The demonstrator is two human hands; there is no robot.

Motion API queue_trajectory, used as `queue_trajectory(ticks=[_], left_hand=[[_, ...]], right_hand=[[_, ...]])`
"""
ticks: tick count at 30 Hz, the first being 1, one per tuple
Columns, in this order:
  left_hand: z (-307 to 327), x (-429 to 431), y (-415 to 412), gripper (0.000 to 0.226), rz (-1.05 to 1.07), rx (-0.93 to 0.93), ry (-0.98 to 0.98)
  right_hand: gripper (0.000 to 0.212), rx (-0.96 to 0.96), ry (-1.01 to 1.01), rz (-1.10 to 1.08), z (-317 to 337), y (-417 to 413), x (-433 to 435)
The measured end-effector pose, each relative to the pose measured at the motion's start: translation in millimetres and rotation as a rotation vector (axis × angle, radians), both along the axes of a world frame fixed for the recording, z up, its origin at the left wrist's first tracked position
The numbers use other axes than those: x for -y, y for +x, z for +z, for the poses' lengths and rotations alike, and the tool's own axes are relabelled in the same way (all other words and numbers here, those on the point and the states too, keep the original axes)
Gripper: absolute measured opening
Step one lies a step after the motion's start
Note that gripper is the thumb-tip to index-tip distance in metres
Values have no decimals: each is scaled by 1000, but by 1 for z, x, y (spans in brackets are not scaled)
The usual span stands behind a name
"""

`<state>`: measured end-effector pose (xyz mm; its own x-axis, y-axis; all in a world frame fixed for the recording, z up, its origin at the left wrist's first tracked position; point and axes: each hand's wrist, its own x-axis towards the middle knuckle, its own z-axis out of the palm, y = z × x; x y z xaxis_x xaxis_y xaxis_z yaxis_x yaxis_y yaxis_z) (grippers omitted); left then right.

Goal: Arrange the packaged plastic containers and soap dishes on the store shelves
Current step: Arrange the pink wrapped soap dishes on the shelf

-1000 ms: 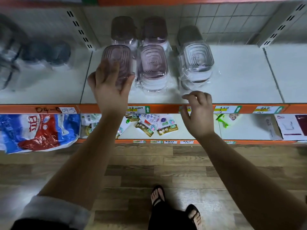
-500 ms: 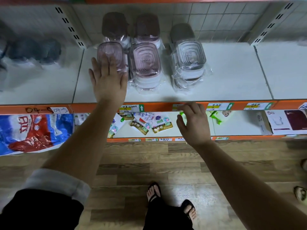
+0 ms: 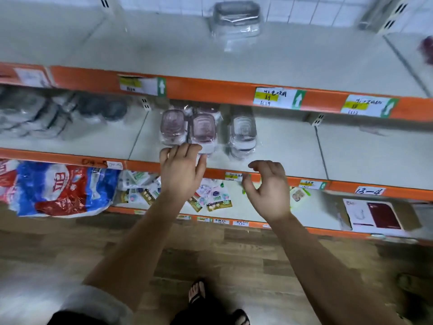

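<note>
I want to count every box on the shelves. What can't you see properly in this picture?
All from the head view:
Back-row pink packs: mostly hidden by the upper shelf's orange edge.
Grey packs at left: blurred, shapes unclear.
Price tags: writing too small and blurred.
Dark red thing: cut off by the right edge.
Left hand: its fingers cover the front pink packs' near ends, so touching is unclear.
</note>
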<state>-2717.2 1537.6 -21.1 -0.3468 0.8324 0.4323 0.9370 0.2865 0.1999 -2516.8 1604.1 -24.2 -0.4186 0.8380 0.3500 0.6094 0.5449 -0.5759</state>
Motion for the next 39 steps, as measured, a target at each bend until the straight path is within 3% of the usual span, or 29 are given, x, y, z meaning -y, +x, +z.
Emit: queue_trajectory(ticks=[6, 11, 16, 22, 30, 39], left_hand=[[80, -4, 3, 30, -7, -27, 119], [121, -25, -46, 29, 10, -116, 213], [142, -57, -114, 20, 33, -127, 248], [158, -101, -181, 27, -41, -80, 149], [152, -142, -204, 28, -97, 33, 117], [149, -145, -209, 34, -90, 121, 131]], right_hand=[[27, -82, 199, 95, 83, -7, -21], [23, -97, 278, 106, 130, -48, -68], [33, 0, 185, 63, 152, -112, -123], [44, 151, 107, -5, 171, -190, -181], [66, 353, -70, -176, 176, -239, -233], [42, 163, 5, -243, 171, -237, -221]])
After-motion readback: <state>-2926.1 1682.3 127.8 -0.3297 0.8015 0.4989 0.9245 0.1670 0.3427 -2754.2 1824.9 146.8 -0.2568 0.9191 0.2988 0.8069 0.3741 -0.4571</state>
